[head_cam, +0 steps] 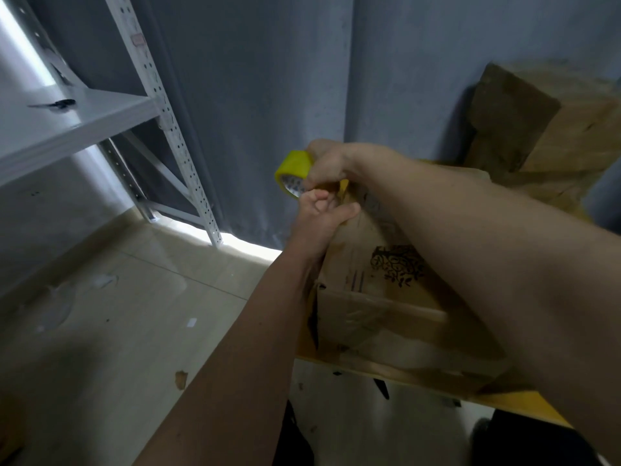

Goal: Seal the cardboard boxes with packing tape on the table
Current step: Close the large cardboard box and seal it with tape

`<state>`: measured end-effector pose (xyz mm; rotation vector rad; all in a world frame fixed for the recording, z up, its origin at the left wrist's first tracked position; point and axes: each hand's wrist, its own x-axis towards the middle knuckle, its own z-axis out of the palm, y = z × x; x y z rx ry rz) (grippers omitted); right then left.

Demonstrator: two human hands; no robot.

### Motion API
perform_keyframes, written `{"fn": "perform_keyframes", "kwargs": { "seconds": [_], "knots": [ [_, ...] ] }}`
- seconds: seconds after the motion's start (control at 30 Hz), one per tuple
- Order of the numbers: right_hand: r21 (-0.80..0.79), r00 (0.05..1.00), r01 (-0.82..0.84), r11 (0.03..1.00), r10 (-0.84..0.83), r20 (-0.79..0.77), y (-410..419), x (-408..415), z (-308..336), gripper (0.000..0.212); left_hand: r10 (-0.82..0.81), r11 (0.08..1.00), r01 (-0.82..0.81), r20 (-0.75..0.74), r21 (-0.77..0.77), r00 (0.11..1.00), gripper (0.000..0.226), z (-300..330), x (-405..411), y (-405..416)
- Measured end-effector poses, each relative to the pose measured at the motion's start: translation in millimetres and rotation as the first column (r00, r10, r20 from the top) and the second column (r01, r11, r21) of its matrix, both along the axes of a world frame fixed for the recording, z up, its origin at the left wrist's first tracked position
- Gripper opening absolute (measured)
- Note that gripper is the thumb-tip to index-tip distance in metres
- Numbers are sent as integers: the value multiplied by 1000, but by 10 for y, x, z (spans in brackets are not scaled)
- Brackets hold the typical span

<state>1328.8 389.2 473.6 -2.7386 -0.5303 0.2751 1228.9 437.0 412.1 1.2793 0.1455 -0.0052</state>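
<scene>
Wall (268, 79): grey, filling the background behind everything.
Floor (117, 314): pale tiles, with small scraps lying on them.
Shelving rack (100, 112): grey metal, at the left against the wall.
Worktop (524, 403): yellow edge showing under the box at lower right.
Cardboard box (386, 297): brown, lying on the worktop, with a black printed mark on its face and a loose flap at the near end.
Second box (544, 129): brown, further back at the right.
Right hand (331, 164): closed around the tape roll at the box's far end.
Left hand (322, 213): fingers curled just below the roll against the box's far edge; what it pinches cannot be told.
Tape roll (294, 169): yellow, held above the box's far end.
</scene>
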Motion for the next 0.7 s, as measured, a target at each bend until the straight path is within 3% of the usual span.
{"fn": "perform_keyframes", "kwargs": {
  "seconds": [0.07, 0.17, 0.23, 0.4, 0.53, 0.7],
  "knots": [
    [136, 1000, 3, 991, -6, 17, -34, -4, -26, 17, -6, 1000, 6, -12, 22, 1000, 44, 17, 6, 9],
    [429, 996, 88, 899, -93, -9, -123, 8, -35, 24, -8, 999, 10, -63, 31, 998, 49, 21, -15, 17],
    [514, 992, 104, 852, -127, 10, -208, 32, -13, 27, -17, 998, 23, -98, 59, 995, 60, 22, -35, 30],
    [549, 998, 58, 834, -67, -3, -317, 72, 38, 24, -31, 993, 43, -112, 112, 993, 61, 46, -60, 29],
    [629, 992, 69, 775, -119, 38, -336, 69, 24, 1, -99, 983, 122, -170, 134, 981, 55, 73, -79, 24],
    [464, 947, 5, 886, -152, 282, -427, 72, 147, 5, -116, 975, 137, -127, 173, 985, 32, 93, -82, 9]
  ]
}}
